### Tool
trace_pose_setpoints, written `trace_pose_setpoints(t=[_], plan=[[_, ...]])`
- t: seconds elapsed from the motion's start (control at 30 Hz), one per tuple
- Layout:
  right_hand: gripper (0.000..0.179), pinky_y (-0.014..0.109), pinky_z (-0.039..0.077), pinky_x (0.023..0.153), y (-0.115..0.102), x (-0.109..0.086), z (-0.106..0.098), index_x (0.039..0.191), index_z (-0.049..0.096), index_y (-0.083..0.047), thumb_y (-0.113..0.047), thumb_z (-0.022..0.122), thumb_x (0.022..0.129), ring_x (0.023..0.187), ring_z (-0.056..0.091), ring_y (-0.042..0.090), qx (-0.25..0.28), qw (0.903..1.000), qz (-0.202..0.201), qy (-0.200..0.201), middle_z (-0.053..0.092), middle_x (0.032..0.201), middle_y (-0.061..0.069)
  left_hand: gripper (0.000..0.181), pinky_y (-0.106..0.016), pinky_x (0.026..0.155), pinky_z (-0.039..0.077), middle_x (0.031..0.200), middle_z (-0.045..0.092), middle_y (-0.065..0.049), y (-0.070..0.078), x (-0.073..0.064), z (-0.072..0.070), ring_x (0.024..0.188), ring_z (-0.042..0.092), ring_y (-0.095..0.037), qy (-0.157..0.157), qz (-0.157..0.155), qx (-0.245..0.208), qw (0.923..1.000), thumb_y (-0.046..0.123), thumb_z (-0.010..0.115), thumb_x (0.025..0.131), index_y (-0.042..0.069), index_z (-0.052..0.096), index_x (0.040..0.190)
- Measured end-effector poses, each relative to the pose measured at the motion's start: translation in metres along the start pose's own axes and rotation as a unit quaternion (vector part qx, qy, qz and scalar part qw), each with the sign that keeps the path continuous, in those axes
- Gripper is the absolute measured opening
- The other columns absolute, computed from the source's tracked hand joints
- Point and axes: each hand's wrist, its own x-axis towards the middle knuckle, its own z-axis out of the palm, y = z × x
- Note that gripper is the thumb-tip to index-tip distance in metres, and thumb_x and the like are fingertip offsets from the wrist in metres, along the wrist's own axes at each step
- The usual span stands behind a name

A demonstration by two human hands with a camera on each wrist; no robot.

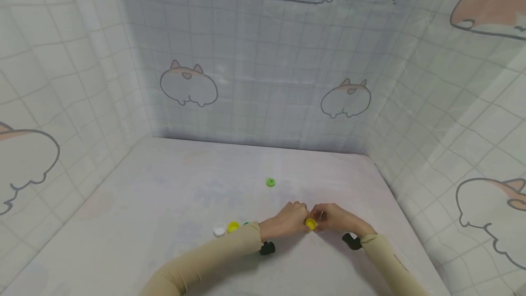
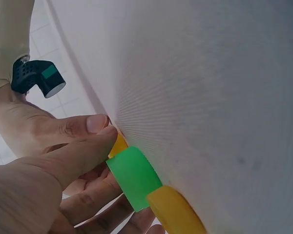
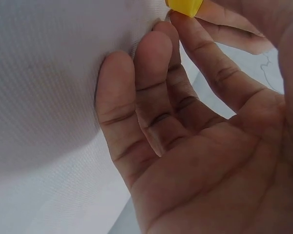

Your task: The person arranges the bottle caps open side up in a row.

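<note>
A small yellow bottle cap [image 1: 311, 224] sits between the two hands, close over the table. My left hand [image 1: 289, 220] reaches in from the left, its thumb and fingertips at the cap's near side. From the right, my right hand [image 1: 334, 217] pinches the same cap between thumb and index finger; the right wrist view shows the yellow edge [image 3: 186, 7] at the index fingertip. Its other fingers [image 3: 154, 58] curve loosely beside the table surface. In the left wrist view both thumb tips meet by the cap, partly hidden behind a green cap [image 2: 136, 176].
A white cap [image 1: 219, 230] and another yellow cap [image 1: 233, 226] lie left of the hands, with the green cap partly under the left sleeve [image 1: 222, 248]. Farther back is a light green cap [image 1: 270, 182]. Patterned cloth walls [image 1: 263, 81] enclose the table [image 1: 172, 182].
</note>
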Motion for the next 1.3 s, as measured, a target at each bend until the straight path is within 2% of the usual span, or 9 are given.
trace_pose_setpoints(t=[0.27,0.33,0.43,0.63,0.73,0.9,1.0,1.13,1.3], plan=[[0.029,0.022,0.049,0.069,-0.002,0.000,-0.002,0.104,0.066,-0.013,-0.015,0.079,0.078,0.080,0.056,0.012,0.000,0.9999,-0.012,-0.008,0.066,0.097,-0.002,0.025,-0.023,0.061,0.032,0.073,0.053,0.006,0.000,0.000,0.002,0.068,0.044,-0.008,0.004,-0.004,-0.004,1.0000,0.036,0.079,0.079,0.015,0.067,0.074],[0.031,0.022,0.049,0.069,-0.002,-0.001,-0.002,0.105,0.066,-0.014,-0.017,0.080,0.077,0.080,0.056,0.010,0.001,0.9998,-0.014,-0.012,0.066,0.097,-0.003,0.024,-0.022,0.061,0.032,0.073,0.053,0.007,0.000,-0.001,0.002,0.067,0.043,-0.007,-0.002,-0.007,-0.024,0.9997,0.036,0.079,0.079,0.014,0.069,0.076],[0.034,0.023,0.050,0.067,-0.001,-0.001,-0.003,0.106,0.066,-0.014,-0.021,0.081,0.077,0.079,0.057,0.010,0.004,0.9997,-0.013,-0.018,0.065,0.098,-0.002,0.024,-0.018,0.059,0.034,0.070,0.052,0.007,-0.002,-0.001,0.002,0.066,0.041,-0.005,-0.014,-0.013,-0.079,0.9967,0.034,0.078,0.081,0.012,0.070,0.076],[0.033,0.025,0.050,0.072,-0.003,-0.001,-0.007,0.107,0.067,-0.014,-0.025,0.079,0.079,0.087,0.060,0.015,0.000,0.9997,-0.012,-0.020,0.066,0.103,-0.002,0.028,-0.016,0.050,0.031,0.060,0.042,0.007,-0.006,-0.005,-0.006,0.059,0.037,-0.003,-0.035,-0.028,-0.180,0.9827,0.034,0.076,0.083,0.010,0.067,0.071],[0.033,0.026,0.050,0.076,-0.006,0.001,-0.009,0.109,0.066,-0.015,-0.028,0.077,0.081,0.093,0.059,0.018,-0.007,0.9997,-0.019,-0.015,0.066,0.107,-0.003,0.029,-0.018,0.047,0.026,0.052,0.034,0.008,-0.007,-0.008,-0.013,0.053,0.032,-0.004,-0.042,-0.037,-0.205,0.9771,0.037,0.076,0.083,0.011,0.068,0.072],[0.031,0.026,0.050,0.076,-0.015,0.008,-0.013,0.112,0.065,-0.018,-0.031,0.074,0.085,0.093,0.058,0.018,-0.011,0.9993,-0.036,0.006,0.065,0.108,-0.003,0.036,-0.018,0.045,0.021,0.047,0.023,0.010,-0.013,-0.013,-0.027,0.044,0.022,-0.003,-0.045,-0.032,-0.204,0.9774,0.040,0.070,0.088,0.009,0.064,0.069],[0.030,0.026,0.050,0.076,-0.022,0.014,-0.015,0.110,0.066,-0.018,-0.033,0.073,0.086,0.091,0.058,0.016,-0.013,0.9983,-0.051,0.024,0.065,0.107,-0.003,0.036,-0.016,0.044,0.026,0.044,0.026,0.010,-0.018,-0.016,-0.036,0.039,0.025,-0.002,-0.054,-0.037,-0.200,0.9775,0.038,0.067,0.090,0.006,0.067,0.073],[0.030,0.025,0.050,0.076,-0.030,0.024,-0.015,0.108,0.067,-0.018,-0.036,0.073,0.086,0.088,0.058,0.012,-0.019,0.9967,-0.064,0.046,0.066,0.105,-0.007,0.030,-0.018,0.045,0.032,0.046,0.037,0.008,-0.025,-0.021,-0.049,0.040,0.033,-0.004,-0.071,-0.065,-0.195,0.9760,0.033,0.068,0.090,0.004,0.074,0.083],[0.030,0.024,0.049,0.074,-0.038,0.037,-0.013,0.106,0.068,-0.015,-0.035,0.074,0.084,0.084,0.058,0.011,-0.027,0.9941,-0.081,0.066,0.068,0.102,-0.005,0.024,-0.017,0.047,0.035,0.062,0.062,0.001,-0.038,-0.023,-0.060,0.048,0.040,-0.004,-0.068,-0.086,-0.185,0.9767,0.026,0.071,0.088,0.004,0.075,0.079]])
